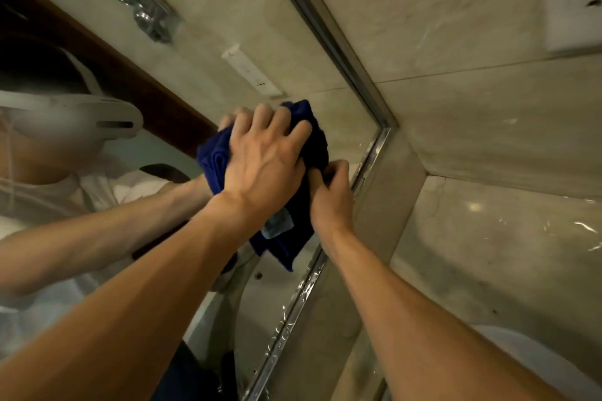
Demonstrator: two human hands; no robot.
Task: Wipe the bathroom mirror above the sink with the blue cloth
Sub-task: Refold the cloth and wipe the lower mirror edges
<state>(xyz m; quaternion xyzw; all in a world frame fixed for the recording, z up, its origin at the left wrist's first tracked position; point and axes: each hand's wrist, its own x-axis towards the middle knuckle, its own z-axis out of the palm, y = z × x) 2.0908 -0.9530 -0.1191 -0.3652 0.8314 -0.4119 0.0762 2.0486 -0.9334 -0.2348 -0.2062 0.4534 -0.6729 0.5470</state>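
A bunched dark blue cloth (314, 140) lies against the mirror (247, 26) near its right corner. My left hand (265, 156) covers the cloth with its fingers curled over the top of it and presses it to the glass. My right hand (332, 192) pinches the cloth's right edge, close to the mirror's metal frame (329, 29). A loose end of the cloth with a pale label (278, 223) hangs below my left wrist. The glass reflects my arms and white shirt.
Marble wall tiles (472, 101) surround the mirror on the right. The chrome frame strip (293, 303) runs down along the mirror's right edge. The glass reflects a chrome fitting (153, 16), a white wall switch plate (252, 73) and a dark wooden door frame (107, 65).
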